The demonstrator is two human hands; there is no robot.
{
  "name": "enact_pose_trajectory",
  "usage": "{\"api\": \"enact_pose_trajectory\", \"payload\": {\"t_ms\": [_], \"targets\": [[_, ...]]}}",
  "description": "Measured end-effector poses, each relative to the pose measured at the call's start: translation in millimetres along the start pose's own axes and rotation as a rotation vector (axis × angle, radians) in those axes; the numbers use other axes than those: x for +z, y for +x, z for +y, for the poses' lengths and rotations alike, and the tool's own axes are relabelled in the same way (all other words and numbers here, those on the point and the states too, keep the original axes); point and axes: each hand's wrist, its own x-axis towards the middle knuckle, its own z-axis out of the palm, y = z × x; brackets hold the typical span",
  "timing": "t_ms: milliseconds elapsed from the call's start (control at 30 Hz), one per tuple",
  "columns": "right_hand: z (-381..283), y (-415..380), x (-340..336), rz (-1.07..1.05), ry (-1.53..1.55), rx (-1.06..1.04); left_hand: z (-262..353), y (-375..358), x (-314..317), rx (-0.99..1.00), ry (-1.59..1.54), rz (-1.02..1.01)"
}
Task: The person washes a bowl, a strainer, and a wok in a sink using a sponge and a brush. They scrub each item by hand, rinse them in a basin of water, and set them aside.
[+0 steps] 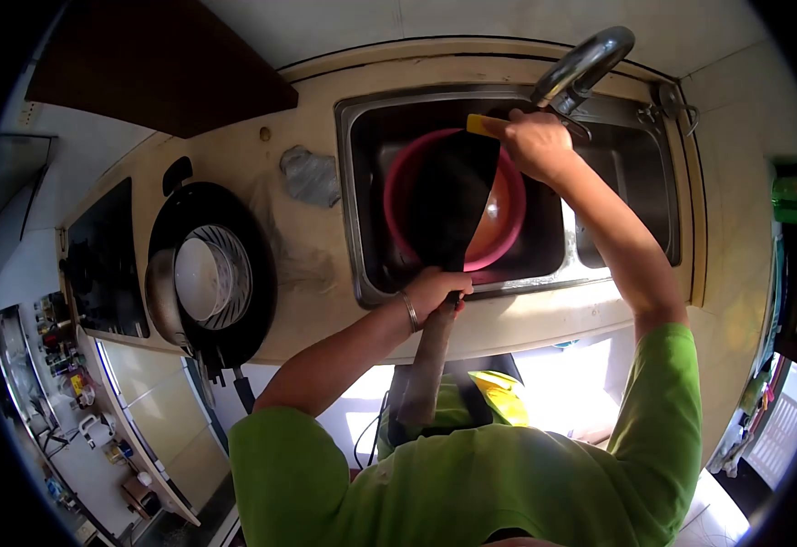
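Observation:
A black wok (453, 196) is tilted over a pink basin (396, 164), which stands in the left bowl of the steel sink (351, 164). Near the sink's front edge, my left hand (437, 290) is closed round the wok's handle (428, 365), which runs back toward my body. At the wok's far rim, my right hand (537, 144) grips a flat yellow piece that looks like a sponge (483, 126). Its fingertips are partly hidden. Light-coloured water (498, 214) shows in the basin beside the wok, whose dark surface covers the rest.
A chrome faucet (590, 68) arches behind my right hand. Left of the sink lie a crumpled plastic bag (311, 176) and a second black pan (257, 273) holding a strainer and a white bowl (202, 278). Beyond is a cooktop (102, 260); a dark cabinet (161, 64) juts out overhead.

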Motion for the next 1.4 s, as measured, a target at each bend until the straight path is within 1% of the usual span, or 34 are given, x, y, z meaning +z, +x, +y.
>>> {"api": "enact_pose_trajectory", "payload": {"t_ms": [33, 67, 100, 167, 233, 300, 367, 400, 433, 467, 500, 533, 567, 633, 667, 700, 733, 767, 833, 867, 900, 967, 1000, 1067, 1100, 1167, 1200, 1233, 1300, 1333, 1367, 1400], "targets": [[-2, 8, 13, 0.01, -0.104, -0.051, 0, 1, 1, -0.005, -0.015, 0.001], [0, 20, 26, 0.036, -0.144, -0.138, -1, 0, 3, -0.013, -0.023, -0.002], [-3, 31, 24, 0.028, -0.145, -0.144, 0, 0, 5, -0.017, -0.022, 0.003], [-9, 53, 18, -0.257, -0.162, 0.062, 1, 3, 4, -0.015, -0.027, 0.003], [-7, 54, -1, -0.224, -0.128, 0.055, 0, 4, 1, -0.004, -0.052, -0.013], [-1, 42, -7, -0.11, 0.09, 0.113, 2, 4, -5, -0.01, -0.06, -0.02], [-8, 20, -23, -0.145, 0.044, 0.073, 3, 3, -11, -0.012, -0.074, -0.024], [-12, 12, -29, -0.177, 0.006, 0.045, 3, 2, -13, -0.01, -0.072, -0.059], [-11, 19, -20, -0.175, 0.003, 0.046, 4, 3, -15, -0.004, -0.068, -0.094], [-10, 30, -1, -0.128, -0.051, -0.019, 5, 3, -16, -0.006, -0.062, -0.095], [-17, 37, 0, -0.084, -0.102, -0.081, 6, 2, -15, -0.019, -0.049, -0.094], [-22, 50, -3, -0.263, -0.067, 0.072, 6, 1, -15, -0.029, -0.035, -0.091], [-16, 52, 0, -0.254, -0.065, 0.083, 7, 0, -16, -0.027, -0.02, -0.091], [0, 49, 12, 0.012, 0.303, 0.256, 6, -6, -25, -0.036, 0.001, -0.082], [6, 34, 7, 0.115, 0.422, 0.279, 2, -6, -33, -0.039, 0.001, -0.112], [16, 20, 25, 0.127, 0.426, 0.297, -1, -7, -40, -0.043, 0.023, -0.114], [26, 6, 58, 0.263, 0.741, 0.362, -5, -9, -45, -0.022, 0.007, -0.122], [32, -3, 75, 0.41, 1.056, 0.415, -7, -11, -50, 0.003, -0.005, -0.129], [20, -19, 72, 0.041, 1.708, 0.78, -9, -15, -56, 0.034, 0.023, -0.146], [14, -14, 98, 0.132, 2.088, 0.721, -8, -16, -58, 0.064, 0.03, -0.165], [8, -6, 110, 0.17, 2.225, 0.656, -6, -17, -62, 0.059, 0.052, -0.156], [22, 8, 127, -0.188, 2.083, 0.406, -5, -19, -65, -0.023, 0.024, -0.184], [28, 13, 129, -0.174, 2.103, 0.4, -5, -22, -64, -0.046, -0.022, -0.172], [41, 23, 125, -0.359, 2.047, 0.33, -4, -23, -64, -0.054, -0.037, -0.165], [44, 29, 121, -0.359, 2.067, 0.326, -3, -25, -64, -0.061, -0.07, -0.168], [45, 42, 119, -0.345, 1.9, 0.258, -3, -27, -67, -0.093, -0.088, -0.167], [38, 47, 119, -0.261, 1.967, 0.251, -1, -28, -67, -0.151, -0.104, -0.15], [34, 47, 119, -0.263, 1.979, 0.249, 3, -28, -67, -0.202, -0.117, -0.136], [15, 34, 95, 0.147, 2.013, 0.377, 6, -28, -67, -0.22, -0.142, -0.13], [3, 32, 106, 0.275, 1.911, 0.45, 6, -27, -66, -0.228, -0.169, -0.138], [-15, 27, 117, 0.478, 1.624, 0.391, 7, -26, -66, -0.231, -0.166, -0.128], [-32, 29, 128, 0.618, 1.409, 0.348, 8, -25, -67, -0.217, -0.197, -0.155]]}}
